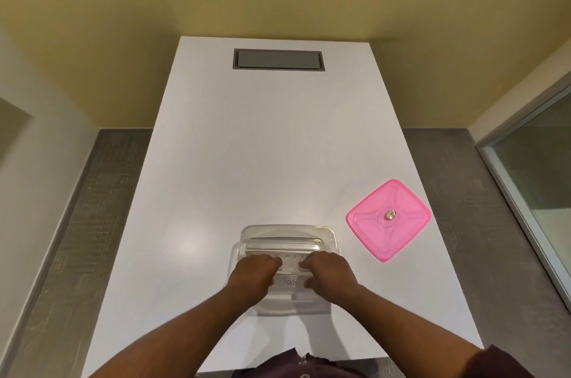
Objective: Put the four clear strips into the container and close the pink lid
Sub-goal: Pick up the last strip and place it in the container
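Pink lid [388, 219] lies apart, near table [216, 161] edge.

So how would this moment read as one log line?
both hands: left hand, right hand on clear strips over container | pink lid off, on table

White table [247, 161] carries clear container [287, 234] and pink lid [370, 232] (apart).

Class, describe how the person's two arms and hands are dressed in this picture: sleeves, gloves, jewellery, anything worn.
Both hands, left and right, are bare: no gloves, and no rings or watch that can be seen. The forearms are uncovered too. A dark purple sleeve shows only at the bottom right, on the right upper arm. The left arm leaves the frame before any sleeve appears.
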Demonstrator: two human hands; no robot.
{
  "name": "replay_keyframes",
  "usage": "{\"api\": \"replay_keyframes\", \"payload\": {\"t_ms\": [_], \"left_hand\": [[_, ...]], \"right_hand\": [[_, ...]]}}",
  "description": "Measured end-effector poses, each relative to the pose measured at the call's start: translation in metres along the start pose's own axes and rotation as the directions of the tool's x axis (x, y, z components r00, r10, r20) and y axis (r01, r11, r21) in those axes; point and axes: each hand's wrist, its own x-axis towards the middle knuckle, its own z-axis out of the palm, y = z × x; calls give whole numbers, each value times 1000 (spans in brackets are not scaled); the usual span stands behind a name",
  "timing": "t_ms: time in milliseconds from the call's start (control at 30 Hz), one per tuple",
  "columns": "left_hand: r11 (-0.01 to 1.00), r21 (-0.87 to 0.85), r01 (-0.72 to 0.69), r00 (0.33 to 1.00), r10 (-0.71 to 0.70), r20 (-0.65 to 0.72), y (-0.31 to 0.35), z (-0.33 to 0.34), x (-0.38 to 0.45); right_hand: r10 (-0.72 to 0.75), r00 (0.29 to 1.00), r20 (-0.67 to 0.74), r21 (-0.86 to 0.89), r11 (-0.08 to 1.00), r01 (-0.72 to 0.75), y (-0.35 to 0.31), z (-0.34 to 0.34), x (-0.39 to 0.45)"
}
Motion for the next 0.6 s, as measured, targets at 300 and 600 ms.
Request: {"api": "replay_keyframes", "payload": {"t_ms": [300,600], "left_hand": [[999,-1,39,996,-39,82,-2,14,6],[999,-24,33,996,-30,83,-3,11,4]], "right_hand": [[-29,1000,10,-89,996,30,0,14,6],[-45,999,5,-109,993,45,0,14,6]]}}
